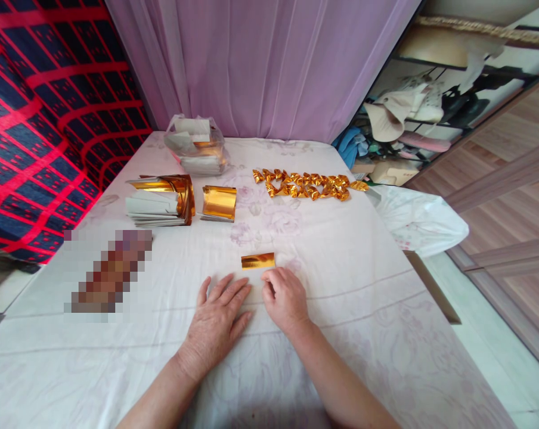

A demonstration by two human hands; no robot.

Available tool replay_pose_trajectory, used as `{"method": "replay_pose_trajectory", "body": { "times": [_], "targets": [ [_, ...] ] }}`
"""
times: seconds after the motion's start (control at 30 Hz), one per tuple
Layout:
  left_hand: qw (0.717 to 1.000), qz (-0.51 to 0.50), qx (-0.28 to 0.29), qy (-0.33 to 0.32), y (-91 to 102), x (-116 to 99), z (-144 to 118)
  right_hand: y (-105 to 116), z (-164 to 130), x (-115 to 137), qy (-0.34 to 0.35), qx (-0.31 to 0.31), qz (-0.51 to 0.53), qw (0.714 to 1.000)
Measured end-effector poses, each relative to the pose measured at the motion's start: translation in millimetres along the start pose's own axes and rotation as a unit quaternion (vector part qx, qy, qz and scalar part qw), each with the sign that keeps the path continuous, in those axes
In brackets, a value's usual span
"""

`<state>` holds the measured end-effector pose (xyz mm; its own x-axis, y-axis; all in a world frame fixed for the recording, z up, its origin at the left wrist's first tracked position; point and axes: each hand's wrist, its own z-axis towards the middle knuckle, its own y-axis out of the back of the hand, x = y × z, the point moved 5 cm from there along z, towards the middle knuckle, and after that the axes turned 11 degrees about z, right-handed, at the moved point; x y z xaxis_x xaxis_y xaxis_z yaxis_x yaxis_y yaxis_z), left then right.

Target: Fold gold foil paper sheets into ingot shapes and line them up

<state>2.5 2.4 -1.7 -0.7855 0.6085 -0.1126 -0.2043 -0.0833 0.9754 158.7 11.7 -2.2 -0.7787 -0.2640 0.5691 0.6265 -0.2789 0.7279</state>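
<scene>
in the head view, a small folded rectangle of shiny gold foil paper (257, 260) lies flat on the white floral tablecloth (341, 286). the left hand (216, 322) rests palm down on the cloth just nearer the person than the gold rectangle, fingers spread apart and flat, their tips just short of its near edge and holding nothing. the right hand (285, 298) sits just beside the rectangle's near right corner, fingers curled loosely together with the tips close to that corner; whether they touch it cannot be told. beyond the rectangle lie a single curled gold sheet (219, 202), a stack of gold and white sheets (160, 201) to its left, a clear plastic bag of paper (196, 145), and a row of folded gold foil pieces (309, 185).
</scene>
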Motion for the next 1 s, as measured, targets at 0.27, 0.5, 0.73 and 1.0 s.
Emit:
{"method": "replay_pose_trajectory", "body": {
  "times": [0.27,0.5,0.73,1.0],
  "targets": [
    [0.999,-0.034,-0.028,-0.006,-0.3,4.9,-1.8,-0.3,0.9,3.3,-0.027,0.018,-0.013,0.999],
    [0.996,-0.076,-0.034,0.030,-0.3,8.9,-1.9,-2.7,2.5,10.2,-0.068,0.011,-0.067,0.995],
    [0.996,-0.077,-0.039,0.033,-3.0,10.3,-2.3,-2.7,3.3,10.2,-0.064,0.016,-0.077,0.995],
    [0.994,-0.032,-0.062,0.082,7.3,36.6,-1.1,-4.8,3.7,10.2,-0.071,-0.010,-0.078,0.994]
  ]
}}
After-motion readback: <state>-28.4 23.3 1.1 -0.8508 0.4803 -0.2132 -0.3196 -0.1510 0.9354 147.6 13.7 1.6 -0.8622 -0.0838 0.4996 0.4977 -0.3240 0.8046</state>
